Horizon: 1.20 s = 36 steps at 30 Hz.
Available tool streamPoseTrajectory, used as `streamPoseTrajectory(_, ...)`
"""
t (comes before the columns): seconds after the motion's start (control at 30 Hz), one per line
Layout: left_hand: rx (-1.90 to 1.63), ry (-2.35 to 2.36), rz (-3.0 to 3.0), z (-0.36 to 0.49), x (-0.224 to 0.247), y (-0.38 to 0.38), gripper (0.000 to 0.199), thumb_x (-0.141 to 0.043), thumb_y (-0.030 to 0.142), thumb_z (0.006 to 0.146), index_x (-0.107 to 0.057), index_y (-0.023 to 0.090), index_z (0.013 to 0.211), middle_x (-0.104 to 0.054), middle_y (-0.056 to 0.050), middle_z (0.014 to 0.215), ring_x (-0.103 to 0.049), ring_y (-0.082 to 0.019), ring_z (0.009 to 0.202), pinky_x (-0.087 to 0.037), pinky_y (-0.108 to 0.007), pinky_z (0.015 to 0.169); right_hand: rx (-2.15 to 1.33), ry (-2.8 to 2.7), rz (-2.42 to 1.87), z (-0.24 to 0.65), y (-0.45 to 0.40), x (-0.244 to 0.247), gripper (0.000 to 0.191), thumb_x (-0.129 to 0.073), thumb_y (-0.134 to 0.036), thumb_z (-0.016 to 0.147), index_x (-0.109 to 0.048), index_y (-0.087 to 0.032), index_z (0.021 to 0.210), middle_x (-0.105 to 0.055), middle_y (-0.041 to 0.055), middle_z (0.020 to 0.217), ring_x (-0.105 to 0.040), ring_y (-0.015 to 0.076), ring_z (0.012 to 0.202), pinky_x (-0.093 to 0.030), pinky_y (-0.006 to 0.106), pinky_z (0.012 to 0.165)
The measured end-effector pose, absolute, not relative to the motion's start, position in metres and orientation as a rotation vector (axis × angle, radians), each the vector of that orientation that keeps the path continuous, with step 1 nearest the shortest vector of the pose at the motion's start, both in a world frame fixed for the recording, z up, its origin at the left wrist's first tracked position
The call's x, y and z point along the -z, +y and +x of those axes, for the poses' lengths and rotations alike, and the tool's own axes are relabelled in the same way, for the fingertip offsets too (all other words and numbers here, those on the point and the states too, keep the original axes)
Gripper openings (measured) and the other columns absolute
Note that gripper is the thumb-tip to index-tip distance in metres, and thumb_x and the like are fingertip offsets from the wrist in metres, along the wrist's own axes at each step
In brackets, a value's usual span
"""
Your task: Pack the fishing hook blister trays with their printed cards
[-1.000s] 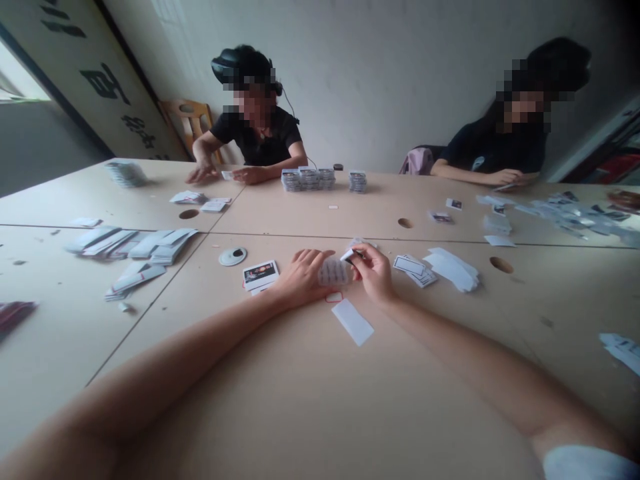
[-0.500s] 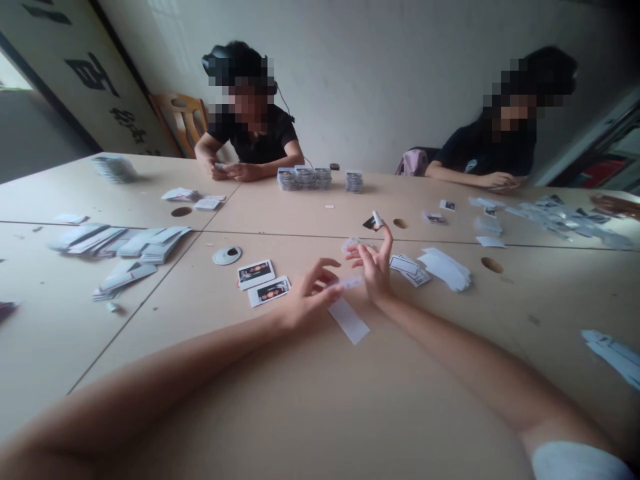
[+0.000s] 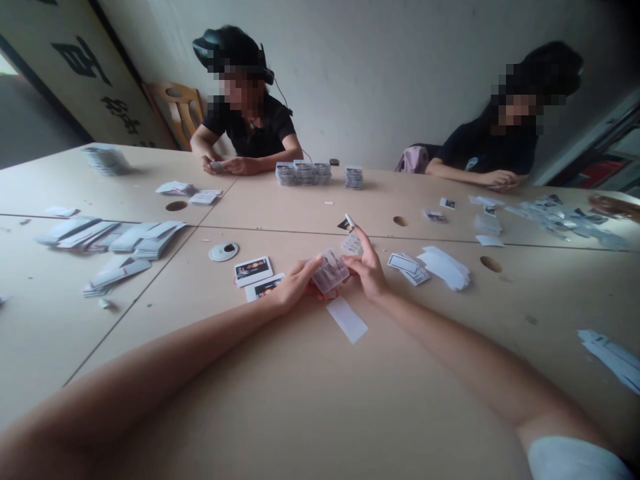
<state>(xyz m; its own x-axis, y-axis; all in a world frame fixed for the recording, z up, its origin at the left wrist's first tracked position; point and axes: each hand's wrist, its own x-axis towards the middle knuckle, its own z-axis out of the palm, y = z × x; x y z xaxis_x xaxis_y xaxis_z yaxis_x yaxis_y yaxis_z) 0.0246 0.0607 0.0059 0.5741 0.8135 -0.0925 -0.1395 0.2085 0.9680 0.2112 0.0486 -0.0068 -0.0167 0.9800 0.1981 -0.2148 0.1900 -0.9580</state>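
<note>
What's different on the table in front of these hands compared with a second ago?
The clear plastic piece lay flat under the left hand; now it is tilted up, held between the left hand and the right hand. The right index finger, curled before, points away. The white paper strip and round disc stayed put.

Behind the light-brown wooden chair (image 3: 176,98) rises a plain grey wall (image 3: 360,80); left of the chair, a cream panel with black characters (image 3: 83,87). Well right of it are a pink cloth item (image 3: 415,160) and, farther, a person in a dark top (image 3: 495,148).
</note>
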Motion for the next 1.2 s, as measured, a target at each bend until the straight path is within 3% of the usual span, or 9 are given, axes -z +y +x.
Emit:
streamPoseTrajectory(0.2,-0.755,0.68,1.15,0.026,-0.01,0.06,0.043,-0.077,0.045,0.079,-0.068,0.011,0.104,-0.071,-0.009,0.09,-0.062,-0.014,0.066,-0.058,-0.029,0.061,-1.285,-1.014,-0.943,0.213,0.051,0.001,0.097,-0.079,-0.03,0.069,-0.031,-0.028,0.153,-0.062,-0.0054,0.065,-0.056,0.0146,0.054,-0.047,0.026,0.053)
streamPoseTrajectory(0.4,-0.751,0.617,1.196,0.023,-0.012,0.061,0.05,-0.077,0.022,0.068,-0.067,0.014,0.116,-0.071,-0.014,0.112,-0.068,-0.023,0.092,-0.059,-0.033,0.073,-1.248,-0.967,-0.986,0.213,0.052,0.002,0.101,-0.079,-0.031,0.067,-0.027,-0.026,0.154,-0.062,-0.0046,0.066,-0.058,0.0159,0.055,-0.047,0.026,0.052)
streamPoseTrajectory(0.5,-0.795,0.659,1.244,0.023,-0.011,0.063,0.041,-0.069,0.026,0.074,-0.068,0.013,0.112,-0.071,-0.013,0.11,-0.067,-0.019,0.085,-0.057,-0.029,0.071,-1.19,-0.934,-1.012,0.211,0.053,0.005,0.112,-0.078,-0.032,0.065,-0.012,-0.028,0.156,-0.068,-0.0007,0.079,-0.062,0.0185,0.062,-0.051,0.029,0.055)
streamPoseTrajectory(0.6,-0.856,0.759,1.332,0.023,-0.007,0.064,0.032,-0.065,0.032,0.081,-0.069,0.012,0.105,-0.071,-0.009,0.093,-0.063,-0.014,0.072,-0.054,-0.027,0.069,-1.13,-0.95,-1.038,0.209,0.052,0.006,0.118,-0.08,-0.031,0.064,-0.006,-0.03,0.156,-0.071,0.0035,0.093,-0.065,0.0204,0.069,-0.055,0.032,0.06)
streamPoseTrajectory(0.73,-0.92,0.876,1.524,0.023,-0.002,0.065,0.033,-0.064,0.043,0.085,-0.068,0.012,0.097,-0.067,-0.004,0.079,-0.061,-0.015,0.068,-0.05,-0.027,0.068,-1.102,-1.076,-1.071,0.206,0.046,0.005,0.115,-0.079,-0.041,0.072,-0.002,-0.03,0.158,-0.07,0.0046,0.089,-0.066,0.023,0.068,-0.056,0.036,0.058)
streamPoseTrajectory(0.83,-0.946,0.92,1.697,0.021,-0.004,0.063,0.036,-0.059,0.048,0.09,-0.067,0.014,0.085,-0.062,-0.004,0.077,-0.058,-0.015,0.069,-0.047,-0.027,0.066,-1.178,-1.121,-1.016,0.202,0.038,0.001,0.114,-0.075,-0.051,0.077,0.002,-0.03,0.158,-0.069,0.0043,0.088,-0.067,0.024,0.069,-0.058,0.039,0.061)
streamPoseTrajectory(0.97,-0.952,0.94,1.916,0.019,-0.011,0.056,0.037,-0.056,0.048,0.092,-0.067,0.015,0.078,-0.057,-0.004,0.082,-0.053,-0.015,0.072,-0.044,-0.027,0.067,-1.316,-1.095,-0.905,0.196,0.028,-0.004,0.115,-0.079,-0.049,0.076,0.003,-0.035,0.156,-0.07,0.0043,0.095,-0.07,0.0246,0.075,-0.061,0.041,0.062)
streamPoseTrajectory(1.1,-0.874,0.84,2.061,0.019,-0.017,0.051,0.036,-0.052,0.046,0.095,-0.071,0.018,0.105,-0.06,-0.009,0.103,-0.06,-0.019,0.087,-0.049,-0.031,0.081,-1.385,-1.036,-0.794,0.194,0.028,-0.001,0.12,-0.083,-0.04,0.073,0.005,-0.039,0.155,-0.069,0.0005,0.095,-0.07,0.0206,0.074,-0.062,0.038,0.066)
streamPoseTrajectory(1.2,-0.851,0.776,2.112,0.019,-0.016,0.051,0.044,-0.054,0.047,0.094,-0.062,0.021,0.129,-0.057,-0.012,0.117,-0.059,-0.024,0.107,-0.048,-0.037,0.097,-1.423,-1.014,-0.773,0.196,0.031,0.002,0.118,-0.081,-0.038,0.075,0.006,-0.041,0.154,-0.069,-0.0029,0.091,-0.069,0.0176,0.07,-0.061,0.034,0.065)
